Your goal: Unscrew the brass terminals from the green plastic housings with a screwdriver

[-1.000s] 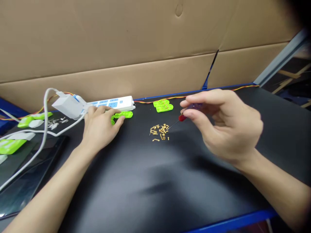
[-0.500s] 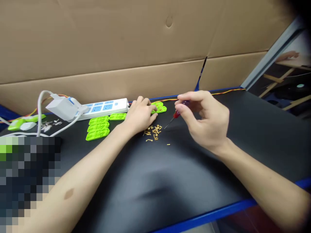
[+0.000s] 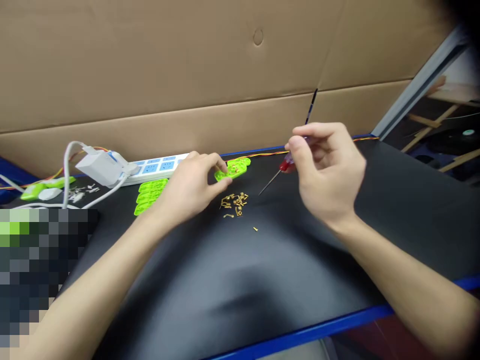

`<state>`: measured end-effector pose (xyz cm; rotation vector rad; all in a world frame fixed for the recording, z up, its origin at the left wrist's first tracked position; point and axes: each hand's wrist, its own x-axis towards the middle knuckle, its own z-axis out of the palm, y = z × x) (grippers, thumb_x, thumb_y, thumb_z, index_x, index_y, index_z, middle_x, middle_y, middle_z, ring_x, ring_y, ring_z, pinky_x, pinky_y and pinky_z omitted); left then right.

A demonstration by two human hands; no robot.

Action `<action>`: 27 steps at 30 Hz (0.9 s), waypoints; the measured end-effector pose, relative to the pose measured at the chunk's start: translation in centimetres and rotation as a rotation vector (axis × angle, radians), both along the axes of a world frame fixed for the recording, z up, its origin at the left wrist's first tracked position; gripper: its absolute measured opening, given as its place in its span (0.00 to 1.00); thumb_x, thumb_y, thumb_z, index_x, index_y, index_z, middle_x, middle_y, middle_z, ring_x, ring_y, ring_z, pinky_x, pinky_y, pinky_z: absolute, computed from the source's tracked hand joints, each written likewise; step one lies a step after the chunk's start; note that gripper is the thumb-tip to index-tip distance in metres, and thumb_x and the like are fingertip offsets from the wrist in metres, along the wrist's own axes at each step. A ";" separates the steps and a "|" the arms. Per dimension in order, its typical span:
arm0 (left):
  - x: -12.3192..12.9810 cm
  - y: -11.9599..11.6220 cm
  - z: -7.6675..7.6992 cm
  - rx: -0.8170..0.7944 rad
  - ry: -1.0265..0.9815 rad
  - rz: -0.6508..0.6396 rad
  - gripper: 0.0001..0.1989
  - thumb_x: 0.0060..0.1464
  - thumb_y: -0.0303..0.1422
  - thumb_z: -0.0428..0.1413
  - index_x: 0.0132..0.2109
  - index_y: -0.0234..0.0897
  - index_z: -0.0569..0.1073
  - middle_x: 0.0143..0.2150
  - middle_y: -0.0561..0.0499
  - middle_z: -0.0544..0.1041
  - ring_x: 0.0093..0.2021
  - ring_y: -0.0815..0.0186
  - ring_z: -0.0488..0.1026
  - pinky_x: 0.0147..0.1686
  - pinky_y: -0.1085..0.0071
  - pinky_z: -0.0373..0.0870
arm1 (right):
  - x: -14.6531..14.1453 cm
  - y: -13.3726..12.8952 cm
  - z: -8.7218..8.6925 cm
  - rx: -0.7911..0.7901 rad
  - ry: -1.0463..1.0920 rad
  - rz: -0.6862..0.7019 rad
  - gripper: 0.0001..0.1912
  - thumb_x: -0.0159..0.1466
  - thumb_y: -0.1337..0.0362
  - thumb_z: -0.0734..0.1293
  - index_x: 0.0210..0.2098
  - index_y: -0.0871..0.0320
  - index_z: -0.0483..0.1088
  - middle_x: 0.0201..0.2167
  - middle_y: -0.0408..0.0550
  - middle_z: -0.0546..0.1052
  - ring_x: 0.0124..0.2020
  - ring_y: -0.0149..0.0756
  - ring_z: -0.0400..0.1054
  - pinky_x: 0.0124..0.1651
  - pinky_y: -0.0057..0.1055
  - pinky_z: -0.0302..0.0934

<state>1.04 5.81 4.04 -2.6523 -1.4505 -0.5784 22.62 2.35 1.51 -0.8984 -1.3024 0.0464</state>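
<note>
My left hand (image 3: 197, 182) has its thumb and fingers closed around the near end of a bright green plastic shell (image 3: 233, 173), which carries small brass-coloured parts. Another green shell (image 3: 244, 162) lies just behind it, partly covered. My right hand (image 3: 330, 170) grips a screwdriver (image 3: 284, 165) with a red and purplish clear handle. Its thin shaft slants down to the left, the tip close to a pile of small brass parts (image 3: 239, 200). A single brass screw (image 3: 255, 229) lies apart, nearer to me.
Several green shells (image 3: 151, 196) lie in a row left of my left forearm. Behind them stands a white power strip (image 3: 152, 169) with a plugged-in white adapter (image 3: 98, 167) and cables. Small metallic pieces (image 3: 83, 192) lie at far left. A cardboard wall (image 3: 240, 75) closes off the back.
My left hand has moved left and toward me, and a green shell has shifted left with it. My right hand has lifted rightward with the screwdriver. The lone screw has turned slightly.
</note>
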 end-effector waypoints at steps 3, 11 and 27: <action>-0.4 -4.1 0.5 -0.094 -0.069 -0.115 0.09 0.57 0.41 0.58 0.40 0.40 0.75 0.38 0.53 0.78 0.37 0.63 0.71 0.38 0.68 0.64 | 0.9 1.1 0.1 -0.027 0.131 0.003 0.06 0.64 0.61 0.67 0.40 0.54 0.70 0.30 0.42 0.75 0.26 0.28 0.71 0.25 0.26 0.69; 0.6 -10.0 -3.8 -0.165 0.110 -0.249 0.08 0.63 0.37 0.53 0.41 0.44 0.76 0.40 0.52 0.76 0.40 0.61 0.69 0.38 0.64 0.61 | 1.1 2.0 -0.7 -0.073 0.172 0.072 0.07 0.63 0.60 0.68 0.39 0.55 0.70 0.29 0.42 0.73 0.31 0.31 0.75 0.22 0.23 0.71; -1.3 -7.4 -4.8 -0.093 -0.102 -0.303 0.07 0.62 0.37 0.55 0.42 0.40 0.76 0.43 0.51 0.77 0.43 0.62 0.67 0.44 0.64 0.65 | -1.2 -1.0 -0.6 0.132 -0.104 0.162 0.10 0.64 0.67 0.68 0.45 0.50 0.71 0.34 0.41 0.74 0.31 0.27 0.74 0.27 0.24 0.71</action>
